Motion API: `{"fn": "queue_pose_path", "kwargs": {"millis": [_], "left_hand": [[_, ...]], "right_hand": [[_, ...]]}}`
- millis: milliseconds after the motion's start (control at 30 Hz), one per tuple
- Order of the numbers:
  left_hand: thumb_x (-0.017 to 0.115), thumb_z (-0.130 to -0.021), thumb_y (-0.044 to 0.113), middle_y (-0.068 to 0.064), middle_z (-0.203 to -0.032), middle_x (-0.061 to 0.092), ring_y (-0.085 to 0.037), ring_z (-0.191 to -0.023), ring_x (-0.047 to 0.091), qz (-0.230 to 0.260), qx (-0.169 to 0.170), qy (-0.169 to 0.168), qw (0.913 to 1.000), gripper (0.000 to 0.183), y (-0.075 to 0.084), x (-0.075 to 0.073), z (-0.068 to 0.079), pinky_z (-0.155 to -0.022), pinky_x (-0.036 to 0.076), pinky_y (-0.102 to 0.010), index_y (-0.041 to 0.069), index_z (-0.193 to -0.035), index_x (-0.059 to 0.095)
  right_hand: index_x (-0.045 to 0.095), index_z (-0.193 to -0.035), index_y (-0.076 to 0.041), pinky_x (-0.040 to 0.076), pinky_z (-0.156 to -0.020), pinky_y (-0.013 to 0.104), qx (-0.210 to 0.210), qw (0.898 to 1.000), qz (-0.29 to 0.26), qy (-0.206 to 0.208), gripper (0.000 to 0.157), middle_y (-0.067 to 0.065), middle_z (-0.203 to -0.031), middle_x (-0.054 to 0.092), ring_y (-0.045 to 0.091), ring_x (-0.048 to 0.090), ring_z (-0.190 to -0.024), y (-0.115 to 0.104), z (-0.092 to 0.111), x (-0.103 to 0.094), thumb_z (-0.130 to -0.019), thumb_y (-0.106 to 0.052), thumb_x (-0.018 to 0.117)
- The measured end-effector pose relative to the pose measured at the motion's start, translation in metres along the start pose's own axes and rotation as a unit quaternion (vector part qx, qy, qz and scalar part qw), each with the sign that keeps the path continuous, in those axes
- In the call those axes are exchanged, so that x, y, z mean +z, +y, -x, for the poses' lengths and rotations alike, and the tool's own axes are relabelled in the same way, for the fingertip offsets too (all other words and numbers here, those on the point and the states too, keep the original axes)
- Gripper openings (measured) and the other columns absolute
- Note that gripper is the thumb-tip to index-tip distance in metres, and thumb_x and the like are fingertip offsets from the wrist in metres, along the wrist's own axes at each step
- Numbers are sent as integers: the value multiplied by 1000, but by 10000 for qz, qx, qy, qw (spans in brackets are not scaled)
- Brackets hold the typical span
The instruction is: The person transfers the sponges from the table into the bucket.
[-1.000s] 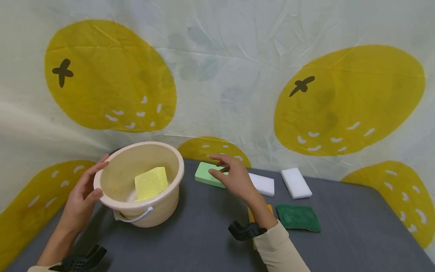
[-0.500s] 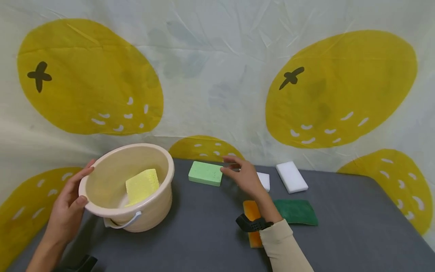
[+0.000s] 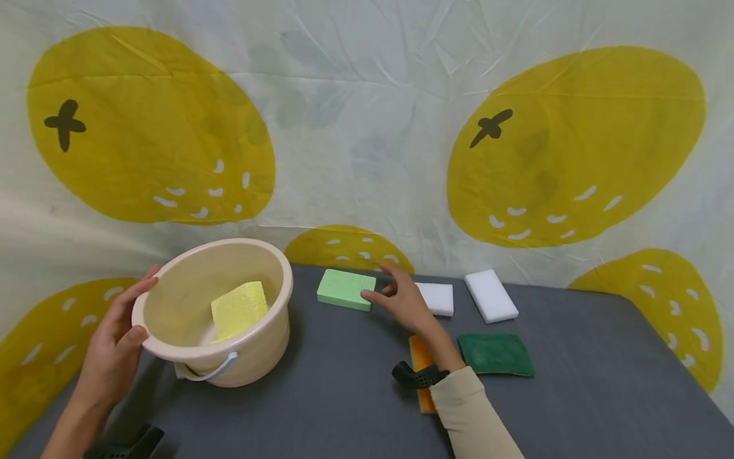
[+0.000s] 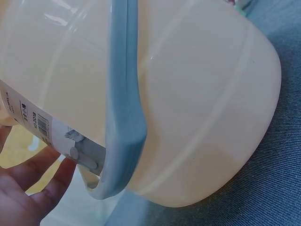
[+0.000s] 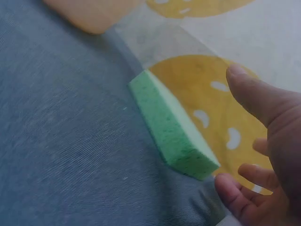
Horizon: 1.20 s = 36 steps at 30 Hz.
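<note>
My left hand [image 3: 109, 354] holds the side of a cream plastic bucket [image 3: 266, 347], its thumb and fingertips at the rim. In the left wrist view the fingers lie by a printed label [image 4: 42, 127] and the blue-grey handle [image 4: 124, 127]. Inside the bucket rests a yellow sponge [image 3: 241, 311]. My right hand [image 3: 404, 303], fingers loosely bent and holding nothing, hovers at the right end of a light green sponge [image 3: 344, 290] lying on the table. The right wrist view shows this sponge [image 5: 171, 129] apart from the thumb and fingers.
Two white sponges [image 3: 437, 299] [image 3: 491, 296] lie at the back, right of the hand. A dark green pad [image 3: 496, 354] lies nearer on the dark grey table [image 3: 321, 395]. The right forearm partly covers an orange sponge [image 3: 421, 357]. A fruit-print cloth [image 3: 367, 127] hangs behind.
Over the second the right hand shifts off the green sponge toward its right end, then slightly back left. The head view has turned a little; the left hand stays at the bucket.
</note>
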<state>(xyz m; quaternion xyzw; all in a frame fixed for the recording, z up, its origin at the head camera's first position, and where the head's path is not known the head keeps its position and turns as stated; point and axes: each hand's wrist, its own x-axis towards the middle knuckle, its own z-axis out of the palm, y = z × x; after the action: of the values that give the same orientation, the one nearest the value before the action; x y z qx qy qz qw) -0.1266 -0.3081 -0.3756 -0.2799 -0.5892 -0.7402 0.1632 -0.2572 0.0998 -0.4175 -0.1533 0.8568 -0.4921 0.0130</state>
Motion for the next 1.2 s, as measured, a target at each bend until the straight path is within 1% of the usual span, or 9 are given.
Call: {"fn": "queue_pose_path", "kwargs": {"millis": [133, 300, 567, 767, 867, 933, 1067, 1133, 1200], "left_hand": [[46, -91, -1, -16, -146, 12, -26, -131, 13, -7, 17, 16, 10000, 52, 0, 0, 1, -96, 31, -23, -12, -135, 20], [46, -90, -2, -17, -146, 12, -27, -131, 13, 37, 39, -15, 10000, 53, 0, -1, 0, -97, 31, -23, -12, -134, 20], [45, -91, -1, -19, -146, 10, -27, -132, 12, -10, 38, -60, 10000, 52, 2, 1, 1, -96, 32, -24, -13, -134, 19], [46, -91, -1, -19, -146, 10, -27, -132, 12, 0, 19, -63, 10000, 52, 3, 1, -2, -96, 32, -24, -13, -134, 20], [46, -90, -1, -19, -146, 10, -27, -132, 12, -7, 11, -67, 10000, 52, 3, 1, -2, -97, 32, -24, -13, -134, 19], [46, -91, -1, -18, -146, 10, -27, -132, 12, -45, 0, -48, 10000, 52, 3, 2, -2, -97, 32, -23, -13, -134, 20], [45, -91, -1, -18, -146, 10, -26, -132, 12, -127, -14, -6, 9999, 51, 3, 2, -1, -97, 31, -22, -12, -135, 20], [44, -91, -1, -18, -146, 10, -26, -132, 11, -147, -20, 0, 9999, 51, 4, 2, -1, -97, 30, -22, -12, -135, 20], [44, -91, -1, -18, -146, 10, -26, -132, 12, -151, -22, 12, 9999, 51, 4, 3, -1, -97, 31, -22, -12, -135, 20]], "right_hand": [[28, -140, -22, 45, -66, 32, 48, 10000, 60, -42, 85, 2, -136, 35, 15, 50, -90, 1, 0, 5, -70, -55, 65], [26, -141, -19, 45, -61, 30, 62, 9997, 225, -8, 85, 4, -135, 34, 13, 52, -80, 3, 2, 7, -73, -55, 63], [23, -142, -13, 46, -61, 27, -205, 9977, 652, 6, 83, 8, -138, 28, 8, 54, -69, -1, 2, 9, -78, -46, 63], [19, -143, -15, 45, -62, 27, -102, 9973, 657, -301, 88, 9, -144, 18, 8, 54, -69, 0, 2, 11, -75, -42, 68], [20, -142, -15, 45, -65, 27, -156, 9964, 704, -453, 89, 8, -142, 21, 9, 54, -71, 2, 2, 11, -73, -41, 70], [21, -142, -13, 45, -66, 28, -173, 9962, 693, -494, 88, 8, -137, 30, 10, 54, -71, 3, 2, 12, -74, -38, 71], [24, -140, -12, 44, -66, 30, -5, 9973, 502, -528, 83, 7, -105, 53, 12, 54, -70, 5, 1, 12, -75, -30, 72], [24, -140, -11, 44, -66, 31, 109, 9976, 410, -538, 82, 4, -90, 55, 12, 54, -70, 6, 1, 13, -75, -26, 72], [23, -141, -11, 45, -68, 32, 162, 9973, 448, -563, 83, 5, -91, 55, 12, 54, -70, 6, 1, 13, -75, -25, 72]]}}
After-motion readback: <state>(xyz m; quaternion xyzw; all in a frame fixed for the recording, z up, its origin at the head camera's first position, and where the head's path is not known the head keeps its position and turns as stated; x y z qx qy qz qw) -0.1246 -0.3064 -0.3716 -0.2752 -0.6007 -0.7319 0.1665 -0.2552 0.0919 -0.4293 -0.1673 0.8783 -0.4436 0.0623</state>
